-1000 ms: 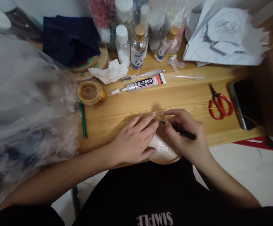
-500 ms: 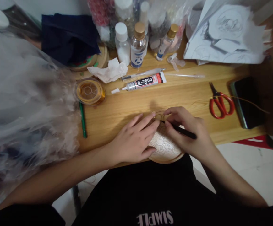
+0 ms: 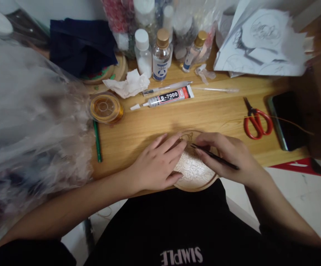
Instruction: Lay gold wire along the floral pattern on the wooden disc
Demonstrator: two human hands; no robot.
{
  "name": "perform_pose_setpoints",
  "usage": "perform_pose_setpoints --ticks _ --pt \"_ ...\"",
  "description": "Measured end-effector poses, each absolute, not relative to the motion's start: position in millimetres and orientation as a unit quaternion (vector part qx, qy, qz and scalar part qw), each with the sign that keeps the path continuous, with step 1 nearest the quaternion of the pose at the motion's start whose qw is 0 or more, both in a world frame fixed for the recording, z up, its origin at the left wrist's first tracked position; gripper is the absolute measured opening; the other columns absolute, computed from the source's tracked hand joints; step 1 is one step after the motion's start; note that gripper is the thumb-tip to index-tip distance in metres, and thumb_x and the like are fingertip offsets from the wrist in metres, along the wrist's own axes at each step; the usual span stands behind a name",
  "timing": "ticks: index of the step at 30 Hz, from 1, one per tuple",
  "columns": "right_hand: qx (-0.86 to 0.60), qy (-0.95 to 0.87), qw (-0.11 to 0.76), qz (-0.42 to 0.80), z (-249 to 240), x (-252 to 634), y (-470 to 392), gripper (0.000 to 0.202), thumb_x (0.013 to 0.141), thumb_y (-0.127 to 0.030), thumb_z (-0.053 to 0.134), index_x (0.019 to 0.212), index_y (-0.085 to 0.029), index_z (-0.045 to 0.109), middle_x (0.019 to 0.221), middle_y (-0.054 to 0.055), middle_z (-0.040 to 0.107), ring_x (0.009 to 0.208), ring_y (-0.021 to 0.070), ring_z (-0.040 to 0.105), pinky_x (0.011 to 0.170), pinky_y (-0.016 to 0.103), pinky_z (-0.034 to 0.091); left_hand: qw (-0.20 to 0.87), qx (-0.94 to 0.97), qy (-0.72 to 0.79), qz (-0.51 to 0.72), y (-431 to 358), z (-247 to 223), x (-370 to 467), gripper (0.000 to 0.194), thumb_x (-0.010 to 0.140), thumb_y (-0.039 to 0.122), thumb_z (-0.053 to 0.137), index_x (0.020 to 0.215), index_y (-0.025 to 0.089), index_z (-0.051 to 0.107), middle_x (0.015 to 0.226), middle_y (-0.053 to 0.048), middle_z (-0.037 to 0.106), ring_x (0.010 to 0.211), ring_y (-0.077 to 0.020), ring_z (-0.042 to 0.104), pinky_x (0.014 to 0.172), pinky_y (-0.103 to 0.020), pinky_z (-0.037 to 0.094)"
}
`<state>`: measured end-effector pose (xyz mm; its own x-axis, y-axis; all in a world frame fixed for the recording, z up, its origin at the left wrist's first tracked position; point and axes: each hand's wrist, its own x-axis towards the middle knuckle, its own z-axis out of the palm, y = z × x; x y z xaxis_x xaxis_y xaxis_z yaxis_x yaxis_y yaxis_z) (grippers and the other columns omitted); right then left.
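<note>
Hoop (image 3: 196,181) at tabletop (image 3: 204,114) edge | left hand (image 3: 157,166) fingers spread flat on hoop | right hand (image 3: 229,157) fingers pinching tweezers (image 3: 214,157) over hoop

Home craft desk — glue tube (image 3: 168,98), scissors (image 3: 256,120), bottles (image 3: 160,55).

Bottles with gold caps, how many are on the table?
2. One gold-capped bottle stands at the back beside a white-capped bottle. The other leans to its right, by the plastic bags. More may hide behind the clutter.
</note>
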<state>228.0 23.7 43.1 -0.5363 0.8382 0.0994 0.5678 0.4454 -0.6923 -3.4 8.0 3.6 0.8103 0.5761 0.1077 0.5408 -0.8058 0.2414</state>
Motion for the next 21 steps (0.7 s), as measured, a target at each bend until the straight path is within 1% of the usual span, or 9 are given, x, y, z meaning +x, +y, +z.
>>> perform_pose_setpoints --ticks 2,5,11,16,21 --pt "-0.400 -0.840 0.200 0.307 43.4 228.6 28.2 0.023 0.093 -0.020 0.056 0.115 -0.027 0.059 0.091 0.000 0.074 0.066 0.0136 0.067 0.064 0.027 0.056 0.102 0.946 0.295 0.090 7.9 3.6 -3.5 0.058 0.097 0.051 0.050 0.133 0.007 0.058 0.146 -0.010 0.056 0.141 -0.0296 0.039 0.118 -0.041 0.026" --pt "-0.394 -0.849 0.184 0.301 42.3 227.0 32.1 0.023 0.095 -0.023 0.053 0.117 -0.027 0.059 0.091 0.001 0.074 0.067 0.0151 0.067 0.066 0.030 0.057 0.104 0.945 0.296 0.090 7.6 3.6 -3.9 0.059 0.097 0.052 0.051 0.134 0.006 0.057 0.147 -0.011 0.055 0.140 -0.0298 0.040 0.118 -0.041 0.025" --pt "-0.363 -0.866 0.198 0.280 41.5 225.1 35.4 0.025 0.095 -0.017 0.054 0.119 -0.026 0.058 0.096 0.002 0.075 0.070 0.0145 0.069 0.067 0.029 0.057 0.099 0.946 0.298 0.076 8.3 4.6 -3.7 0.061 0.098 0.053 0.047 0.137 0.008 0.056 0.148 -0.009 0.055 0.140 -0.0287 0.039 0.118 -0.040 0.024" --pt "-0.343 -0.880 0.195 0.264 40.4 225.8 37.8 0.025 0.096 -0.016 0.054 0.120 -0.021 0.056 0.107 0.006 0.075 0.085 0.0161 0.074 0.072 0.028 0.060 0.090 0.947 0.297 0.078 8.7 4.9 -2.7 0.060 0.098 0.054 0.047 0.136 0.009 0.056 0.146 -0.008 0.056 0.139 -0.0279 0.039 0.117 -0.040 0.023" --pt "-0.327 -0.891 0.184 0.257 41.5 228.1 39.0 0.023 0.097 -0.015 0.055 0.120 -0.017 0.054 0.113 0.010 0.073 0.099 0.0172 0.073 0.081 0.028 0.061 0.089 0.946 0.297 0.096 8.8 4.4 -2.7 0.060 0.097 0.052 0.049 0.136 0.006 0.055 0.144 -0.007 0.058 0.137 -0.0286 0.040 0.116 -0.040 0.023"
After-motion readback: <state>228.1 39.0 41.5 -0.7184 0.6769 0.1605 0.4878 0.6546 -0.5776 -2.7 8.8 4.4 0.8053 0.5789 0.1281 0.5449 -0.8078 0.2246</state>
